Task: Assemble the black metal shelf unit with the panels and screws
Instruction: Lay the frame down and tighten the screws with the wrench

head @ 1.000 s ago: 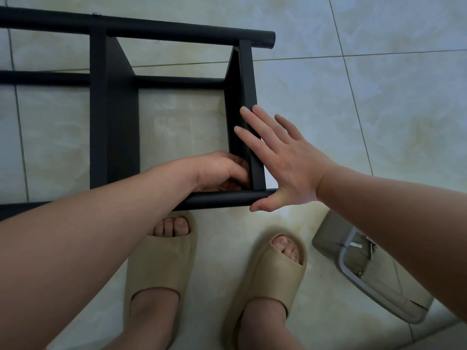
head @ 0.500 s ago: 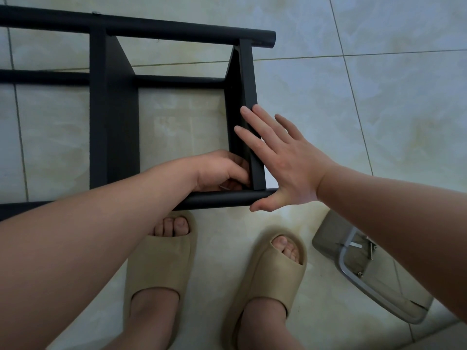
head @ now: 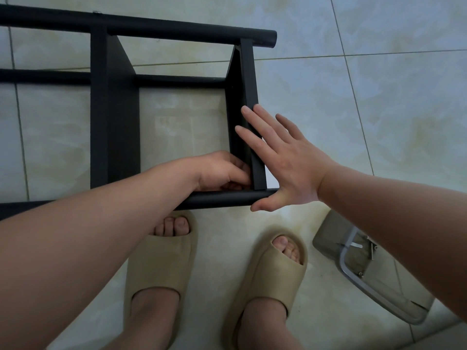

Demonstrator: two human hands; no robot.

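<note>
The black metal shelf unit [head: 113, 117] lies on its side on the tiled floor, with round tubes running left to right and flat panels between them. My right hand [head: 283, 160] presses flat, fingers spread, against the outer face of the right end panel [head: 249, 79]. My left hand [head: 222, 171] reaches inside the frame with its fingers curled at the corner where that panel meets the near tube [head: 222, 198]. What the fingertips pinch is hidden.
A clear plastic box [head: 364, 269] with a grey rim holds several screws on the floor at the right, under my right forearm. My feet in beige slides [head: 161, 261] stand just in front of the near tube.
</note>
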